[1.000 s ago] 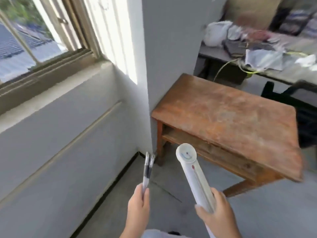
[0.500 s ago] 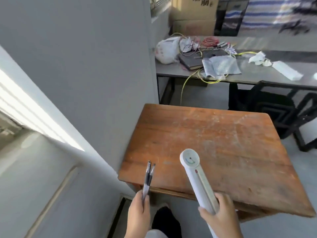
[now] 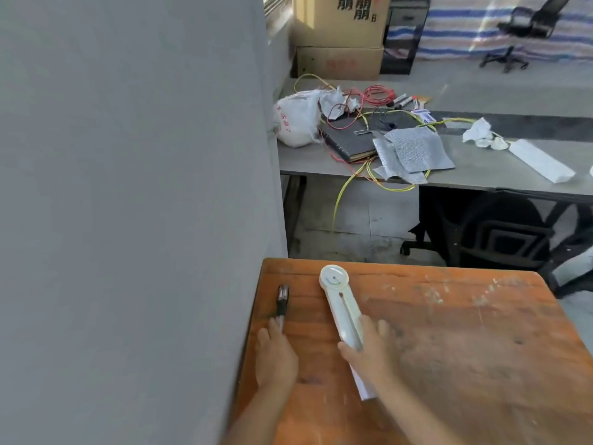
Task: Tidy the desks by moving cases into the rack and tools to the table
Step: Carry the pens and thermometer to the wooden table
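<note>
Head view looks down on two bare hands at the near left part of a worn wooden counter (image 3: 449,342). The left hand (image 3: 276,354) lies low over the boards with its fingers pinched on the near ends of two dark pens (image 3: 282,300), whose far ends point away along the counter's left edge, close to the grey wall (image 3: 128,187). The right hand (image 3: 369,348) is wrapped around the lower half of a long white tool (image 3: 341,303), thumb on one side and fingers on the other; the tool's round head reaches nearly to the far edge, and its near end shows below the wrist. Whether the tool and pens already rest flat on the wood or hang just above it cannot be told. The white tool looks like rigid, light plastic, smooth enough to slide in a loose hold, so the middle of its shaft seems the sensible place to grip; the round head may be the delicate part. The pens are thin, stiff and likely to roll once let go. Beyond, well apart, a grey desk (image 3: 481,175) carries a white plastic bag (image 3: 296,120), a dark notebook (image 3: 349,139), tangled red and yellow wires (image 3: 375,94) and silvery pouches (image 3: 414,152).
</note>
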A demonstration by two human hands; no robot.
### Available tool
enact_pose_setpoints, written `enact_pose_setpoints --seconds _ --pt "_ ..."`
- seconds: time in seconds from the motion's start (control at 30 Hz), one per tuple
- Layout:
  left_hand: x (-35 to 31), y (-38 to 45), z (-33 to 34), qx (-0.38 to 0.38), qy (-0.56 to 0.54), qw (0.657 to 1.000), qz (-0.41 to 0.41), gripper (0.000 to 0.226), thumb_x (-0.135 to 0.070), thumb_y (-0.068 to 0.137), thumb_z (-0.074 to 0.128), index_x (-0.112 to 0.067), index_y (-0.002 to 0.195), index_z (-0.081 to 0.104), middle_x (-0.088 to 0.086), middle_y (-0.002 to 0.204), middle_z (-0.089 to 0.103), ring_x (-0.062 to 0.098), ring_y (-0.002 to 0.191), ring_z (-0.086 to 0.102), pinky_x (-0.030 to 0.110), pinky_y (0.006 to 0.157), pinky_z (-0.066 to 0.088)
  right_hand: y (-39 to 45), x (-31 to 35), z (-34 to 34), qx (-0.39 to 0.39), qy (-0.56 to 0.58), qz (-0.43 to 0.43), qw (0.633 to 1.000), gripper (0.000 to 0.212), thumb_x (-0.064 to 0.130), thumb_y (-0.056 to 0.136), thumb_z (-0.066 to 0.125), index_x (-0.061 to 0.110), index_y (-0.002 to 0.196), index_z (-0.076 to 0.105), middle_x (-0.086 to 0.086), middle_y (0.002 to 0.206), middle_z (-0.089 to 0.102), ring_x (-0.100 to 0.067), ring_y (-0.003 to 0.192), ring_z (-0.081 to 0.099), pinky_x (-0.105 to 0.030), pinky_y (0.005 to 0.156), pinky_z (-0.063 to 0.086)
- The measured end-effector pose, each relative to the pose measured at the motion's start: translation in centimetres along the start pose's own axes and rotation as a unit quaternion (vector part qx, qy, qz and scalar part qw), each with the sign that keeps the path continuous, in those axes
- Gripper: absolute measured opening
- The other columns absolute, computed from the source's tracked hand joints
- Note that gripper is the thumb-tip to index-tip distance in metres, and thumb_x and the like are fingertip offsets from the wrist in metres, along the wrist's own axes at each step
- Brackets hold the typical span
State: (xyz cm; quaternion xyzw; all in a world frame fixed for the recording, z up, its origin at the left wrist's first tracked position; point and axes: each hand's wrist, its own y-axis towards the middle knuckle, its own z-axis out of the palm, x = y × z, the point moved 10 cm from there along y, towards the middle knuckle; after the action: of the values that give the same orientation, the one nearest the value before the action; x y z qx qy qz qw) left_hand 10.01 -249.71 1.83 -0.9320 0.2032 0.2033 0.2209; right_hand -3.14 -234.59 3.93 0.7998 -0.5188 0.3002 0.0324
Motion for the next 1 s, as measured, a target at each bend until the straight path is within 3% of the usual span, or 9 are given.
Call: enact_pose_setpoints --seconds 0.17,0.33,0.43,0.5,0.7,0.77,0.87,0.93,1.0 --pt "-1.3 2.4 -0.2 -0.038 0.073 0.997 -0.001 0.048 -0.009 0.092 0.03 -0.009 0.138 0.017 0.014 0.136 0.037 0.028 0.124 0.038 0.034 0.104 0.035 1.6 2.3 2.1 0.018 -0.03 0.011 0.999 0.058 0.041 0.078 0.061 0.017 0.123 0.034 -0.009 0.109 0.04 -0.018 0.077 0.04 -0.026 0.067 0.038" --pt "-1.4 2.9 0.7 -0.018 0.118 0.993 0.004 0.048 -0.017 0.093 0.034 -0.008 0.138 0.021 0.013 0.132 0.042 0.027 0.122 0.041 0.036 0.102 0.037 2.1 2.5 3.4 0.053 -0.026 -0.003 0.998 0.06 0.044 0.075 0.063 0.017 0.12 0.034 -0.005 0.107 0.037 -0.016 0.077 0.041 -0.022 0.067 0.037" --pt "-1.8 2.7 0.7 -0.031 0.143 0.988 0.05 0.055 -0.021 0.068 0.075 -0.002 0.115 0.056 0.016 0.097 0.065 0.029 0.087 0.064 0.039 0.073 0.056 2.2 2.4 3.7 0.077 -0.009 -0.019 0.997 0.063 0.044 0.077 0.061 0.019 0.126 0.03 -0.004 0.112 0.036 -0.016 0.089 0.048 -0.019 0.073 0.039" --pt "-1.5 2.5 1.2 -0.032 0.171 0.982 0.078 0.057 -0.02 0.043 0.089 0.0 0.093 0.068 0.012 0.073 0.069 0.027 0.063 0.067 0.035 0.052 0.057 2.1 2.5 3.9 0.087 -0.003 -0.023 0.996 0.065 0.044 0.079 0.059 0.019 0.13 0.026 -0.004 0.117 0.035 -0.016 0.096 0.05 -0.019 0.079 0.041" --pt "-1.5 2.2 1.3 -0.032 0.178 0.974 0.136 0.057 -0.024 0.035 0.09 -0.006 0.085 0.07 0.008 0.067 0.069 0.021 0.056 0.066 0.029 0.047 0.056 2.0 3.1 3.9 0.084 0.004 -0.032 0.996 0.071 0.047 0.08 0.057 0.019 0.134 0.022 -0.003 0.123 0.036 -0.011 0.095 0.049 -0.02 0.082 0.046" --pt "-1.5 2.0 1.0 -0.027 0.167 0.976 0.137 0.057 -0.028 0.044 0.088 -0.007 0.094 0.068 0.009 0.076 0.069 0.021 0.066 0.067 0.029 0.055 0.057 2.0 3.0 3.8 0.084 0.005 -0.034 0.996 0.071 0.048 0.08 0.056 0.019 0.134 0.022 -0.002 0.124 0.037 -0.009 0.092 0.047 -0.02 0.081 0.046" --pt "-1.7 1.8 0.4 -0.02 0.13 0.985 0.113 0.055 -0.036 0.088 0.045 -0.011 0.135 0.031 0.009 0.131 0.047 0.02 0.121 0.045 0.028 0.102 0.04 2.1 3.0 3.8 0.091 0.022 -0.039 0.995 0.069 0.046 0.081 0.056 0.019 0.135 0.022 -0.003 0.126 0.036 -0.013 0.101 0.049 -0.023 0.086 0.046" --pt "-1.6 1.4 -0.2 -0.035 0.105 0.988 0.108 0.053 -0.037 0.093 0.031 -0.015 0.139 0.016 0.005 0.141 0.033 0.017 0.13 0.032 0.025 0.109 0.029 1.8 2.6 3.7 0.109 0.056 -0.028 0.992 0.066 0.04 0.083 0.056 0.018 0.135 0.023 -0.003 0.128 0.036 -0.016 0.11 0.046 -0.026 0.092 0.044" --pt "-1.3 0.7 -1.2 -0.054 0.061 0.992 0.099 0.051 -0.033 0.092 0.034 -0.015 0.138 0.022 0.007 0.139 0.035 0.018 0.129 0.032 0.027 0.109 0.03 1.1 2.0 2.9 0.103 0.068 -0.037 0.992 0.061 0.036 0.084 0.055 0.017 0.134 0.025 -0.003 0.13 0.036 -0.017 0.117 0.042 -0.03 0.099 0.041"
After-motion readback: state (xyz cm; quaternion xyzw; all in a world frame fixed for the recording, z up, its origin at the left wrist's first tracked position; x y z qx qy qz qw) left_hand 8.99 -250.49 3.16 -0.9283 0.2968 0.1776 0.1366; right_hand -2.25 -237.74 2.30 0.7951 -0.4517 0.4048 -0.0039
